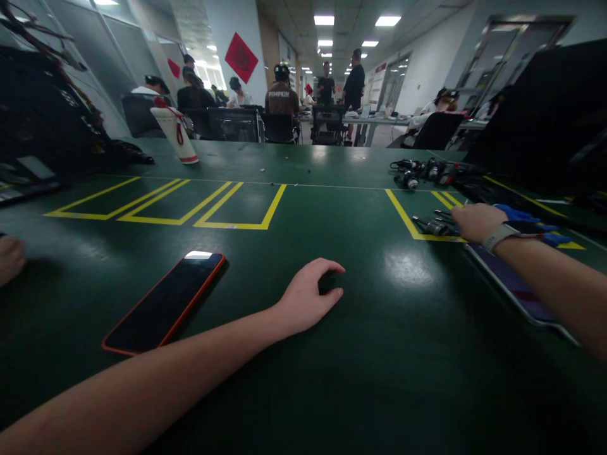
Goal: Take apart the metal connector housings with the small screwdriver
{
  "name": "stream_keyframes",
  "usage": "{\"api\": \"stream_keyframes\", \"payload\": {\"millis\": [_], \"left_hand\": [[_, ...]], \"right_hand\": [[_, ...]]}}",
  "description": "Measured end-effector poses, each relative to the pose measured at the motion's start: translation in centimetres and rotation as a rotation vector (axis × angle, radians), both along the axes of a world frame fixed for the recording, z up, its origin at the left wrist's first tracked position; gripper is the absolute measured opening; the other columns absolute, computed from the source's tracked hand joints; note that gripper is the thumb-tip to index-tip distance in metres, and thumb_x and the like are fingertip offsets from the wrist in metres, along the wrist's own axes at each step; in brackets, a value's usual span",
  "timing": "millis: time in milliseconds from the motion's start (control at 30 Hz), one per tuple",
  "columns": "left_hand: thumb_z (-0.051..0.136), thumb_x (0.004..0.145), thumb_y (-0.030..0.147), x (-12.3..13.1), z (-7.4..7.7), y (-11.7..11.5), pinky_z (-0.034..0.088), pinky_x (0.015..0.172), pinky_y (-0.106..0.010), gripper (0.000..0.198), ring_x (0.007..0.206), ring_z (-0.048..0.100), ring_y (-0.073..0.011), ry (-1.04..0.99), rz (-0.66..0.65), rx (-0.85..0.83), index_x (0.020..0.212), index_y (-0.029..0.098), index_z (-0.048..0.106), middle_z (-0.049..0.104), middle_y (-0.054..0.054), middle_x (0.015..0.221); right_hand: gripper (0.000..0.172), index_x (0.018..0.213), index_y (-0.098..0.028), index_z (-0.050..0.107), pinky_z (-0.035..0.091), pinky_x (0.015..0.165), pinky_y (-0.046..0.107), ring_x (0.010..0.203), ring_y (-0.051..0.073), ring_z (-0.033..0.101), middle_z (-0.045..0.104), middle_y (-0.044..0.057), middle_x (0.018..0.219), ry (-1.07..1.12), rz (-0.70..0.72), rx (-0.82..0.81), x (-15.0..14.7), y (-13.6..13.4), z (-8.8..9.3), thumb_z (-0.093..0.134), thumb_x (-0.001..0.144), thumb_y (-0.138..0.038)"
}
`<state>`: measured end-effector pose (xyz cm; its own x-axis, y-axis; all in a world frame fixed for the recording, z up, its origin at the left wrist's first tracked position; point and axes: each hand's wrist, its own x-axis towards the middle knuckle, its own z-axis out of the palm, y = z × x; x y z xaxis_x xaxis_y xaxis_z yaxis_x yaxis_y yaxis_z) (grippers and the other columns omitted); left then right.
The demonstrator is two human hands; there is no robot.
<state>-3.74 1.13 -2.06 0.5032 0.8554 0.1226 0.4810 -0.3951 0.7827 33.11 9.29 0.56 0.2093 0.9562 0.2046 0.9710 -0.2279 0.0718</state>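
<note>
My left hand [310,296] rests on the green table [332,379], thumb and fingers apart with nothing between them. Left of it lies a dark phone in an orange-red case [165,303], partly behind my forearm. Off to the right, my right hand [478,221], with a watch on the wrist, reaches over a yellow-taped box. Its fingers are mostly hidden, so what they hold cannot be seen. Beside them are metal tool-like parts [434,226] and blue-handled items [519,215]. A purple-screened tablet or phone [512,281] lies under my right forearm.
Yellow tape outlines [230,225] mark the table's left side. A white cup [175,133] leans near the far edge. Black cabled parts [410,177] lie at the back right. Black bags or equipment stand both sides. Another person's hand [10,258] is at the left edge; people sit beyond.
</note>
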Motion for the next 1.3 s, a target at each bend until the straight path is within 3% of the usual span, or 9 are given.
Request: {"api": "stream_keyframes", "payload": {"millis": [167,300,433,500,567,833,1033,1167,1300], "left_hand": [[0.059,0.078,0.021,0.1,-0.1,0.0,0.046,0.091,-0.042,0.025,0.104,0.056,-0.022,-0.005,0.016,-0.001,0.103,0.02,0.059,0.062,-0.006,0.109],[0.052,0.083,0.02,0.1,-0.4,-0.1,0.048,0.091,-0.04,0.027,0.106,0.056,-0.0205,-0.032,0.029,0.127,0.11,0.02,0.054,0.059,-0.007,0.114],[0.047,0.083,0.014,0.1,-0.4,-0.3,0.036,0.105,-0.045,0.039,0.126,0.04,-0.0229,0.063,0.025,0.487,0.122,0.02,0.044,0.046,-0.01,0.134],[0.048,0.082,0.013,0.2,-0.5,-0.2,0.031,0.108,-0.049,0.047,0.13,0.037,-0.0244,0.134,0.02,0.576,0.127,0.02,0.037,0.042,-0.011,0.138],[0.048,0.08,0.012,0.1,-0.7,-0.1,0.027,0.11,-0.051,0.051,0.128,0.04,-0.0246,0.173,0.035,0.604,0.128,0.018,0.032,0.046,-0.013,0.134],[0.048,0.078,0.009,-0.2,-1.3,1.1,0.031,0.105,-0.053,0.041,0.116,0.05,-0.0242,0.143,0.131,0.551,0.115,0.02,0.038,0.055,-0.008,0.117],[0.047,0.078,0.007,-0.5,-1.3,1.5,0.042,0.087,-0.045,0.037,0.099,0.054,-0.0229,0.165,0.15,0.46,0.113,0.018,0.042,0.056,-0.008,0.108],[0.054,0.076,0.013,-0.8,-1.1,2.3,0.042,0.082,-0.042,0.031,0.095,0.054,-0.023,0.123,0.206,0.385,0.106,0.019,0.049,0.057,-0.006,0.101],[0.067,0.069,0.026,-1.2,-0.7,3.1,0.043,0.074,-0.036,0.021,0.082,0.053,-0.0195,0.063,0.204,0.296,0.081,0.019,0.052,0.055,-0.002,0.086]], "right_hand": [[0.012,0.089,-0.003,0.057,0.038,0.068,0.038,0.087,0.031,0.058,0.06,0.028,0.093,-0.14,0.123,-0.02,-1.6,-0.7,2.5,0.052,0.078,-0.002],[0.022,0.094,-0.006,0.053,0.038,0.076,0.034,0.091,0.028,0.054,0.059,0.021,0.096,-0.141,0.344,0.042,-6.3,-2.4,3.9,0.059,0.073,-0.006],[0.018,0.093,-0.015,0.05,0.041,0.077,0.029,0.086,0.021,0.052,0.058,0.01,0.094,-0.073,0.657,0.047,-13.5,-5.0,2.3,0.055,0.076,-0.011],[0.02,0.089,-0.015,0.05,0.042,0.072,0.033,0.08,0.023,0.05,0.057,0.011,0.089,0.02,0.897,0.115,-16.6,-6.1,1.0,0.049,0.072,-0.003],[0.024,0.088,-0.015,0.05,0.043,0.07,0.036,0.08,0.024,0.048,0.056,0.012,0.09,0.101,0.989,0.188,-18.9,-6.7,-0.1,0.045,0.07,0.0],[0.016,0.087,-0.017,0.048,0.046,0.073,0.038,0.084,0.023,0.048,0.055,0.012,0.092,0.248,1.084,0.33,-20.5,-7.2,-1.6,0.043,0.078,-0.004],[0.012,0.09,-0.017,0.049,0.048,0.081,0.04,0.097,0.024,0.053,0.058,0.013,0.101,0.4,1.103,0.378,-20.6,-7.9,-2.0,0.049,0.081,-0.009],[0.014,0.094,-0.02,0.054,0.047,0.085,0.042,0.098,0.023,0.056,0.06,0.009,0.102,0.747,1.038,0.448,-19.9,-8.7,-1.3,0.058,0.082,-0.024],[0.026,0.086,-0.02,0.063,0.048,0.069,0.035,0.077,0.018,0.06,0.063,0.004,0.079,1.333,0.914,0.328,-19.3,-9.1,-0.9,0.041,0.091,-0.033]]}}
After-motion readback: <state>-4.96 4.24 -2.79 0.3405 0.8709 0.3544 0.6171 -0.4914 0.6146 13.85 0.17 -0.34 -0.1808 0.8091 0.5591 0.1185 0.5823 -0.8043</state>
